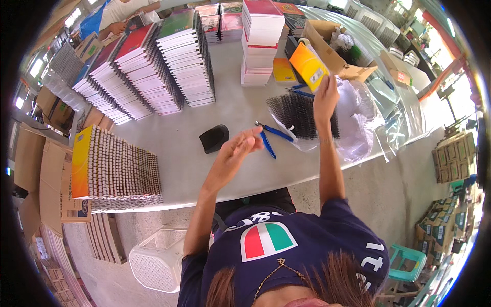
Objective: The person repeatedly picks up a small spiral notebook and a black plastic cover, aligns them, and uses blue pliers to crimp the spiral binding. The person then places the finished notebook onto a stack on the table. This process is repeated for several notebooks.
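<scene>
Many coil-bound notebooks [123, 166] at left look finished; loose black coils [294, 115] at right apparently remain. The right hand [326, 97] grips a yellow booklet [307, 62]; the left hand [236, 148], apart, looks empty.

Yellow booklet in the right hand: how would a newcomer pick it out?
On the grey table, find the tall stack of white-paged books. Just right of it, the right hand holds the yellow booklet. Unlike the similar yellow piece lying beside that stack, this one is gripped by its edge.

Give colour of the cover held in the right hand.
Yellow and orange, with a small pale patch; the cover shows best in the head view.
</scene>
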Tool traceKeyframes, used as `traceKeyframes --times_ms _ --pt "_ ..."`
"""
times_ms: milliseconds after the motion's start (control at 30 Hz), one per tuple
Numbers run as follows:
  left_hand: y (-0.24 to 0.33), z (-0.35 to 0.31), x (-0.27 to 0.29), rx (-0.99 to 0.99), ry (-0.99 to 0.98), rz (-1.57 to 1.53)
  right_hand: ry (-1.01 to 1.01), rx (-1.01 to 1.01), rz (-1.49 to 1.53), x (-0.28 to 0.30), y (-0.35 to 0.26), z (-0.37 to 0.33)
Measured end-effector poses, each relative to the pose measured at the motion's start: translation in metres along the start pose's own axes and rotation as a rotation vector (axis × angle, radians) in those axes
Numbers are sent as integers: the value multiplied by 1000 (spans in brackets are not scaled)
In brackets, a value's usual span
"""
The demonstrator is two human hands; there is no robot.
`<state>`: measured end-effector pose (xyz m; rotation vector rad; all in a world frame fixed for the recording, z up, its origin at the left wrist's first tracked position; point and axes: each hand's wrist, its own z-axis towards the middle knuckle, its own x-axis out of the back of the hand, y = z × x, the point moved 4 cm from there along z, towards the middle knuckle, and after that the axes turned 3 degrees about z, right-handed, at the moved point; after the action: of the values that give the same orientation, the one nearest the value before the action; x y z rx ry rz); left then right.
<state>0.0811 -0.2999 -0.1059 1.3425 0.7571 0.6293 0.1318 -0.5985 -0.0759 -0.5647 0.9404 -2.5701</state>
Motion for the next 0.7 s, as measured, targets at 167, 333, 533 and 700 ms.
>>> traceKeyframes --times_ms 167,333,533,700 --pt "7 15 -30 32 174 -425 -346 265 9 35 -78 -148" --pt "-6 2 -8 -63 275 4 -618 472 22 46 -95 -173" --pt "22 -31 26 -19 199 676 -235 -133 -698 100 53 -85" --pt "29 -49 22 14 213 1444 -481 -442 -877 126 128 -72"
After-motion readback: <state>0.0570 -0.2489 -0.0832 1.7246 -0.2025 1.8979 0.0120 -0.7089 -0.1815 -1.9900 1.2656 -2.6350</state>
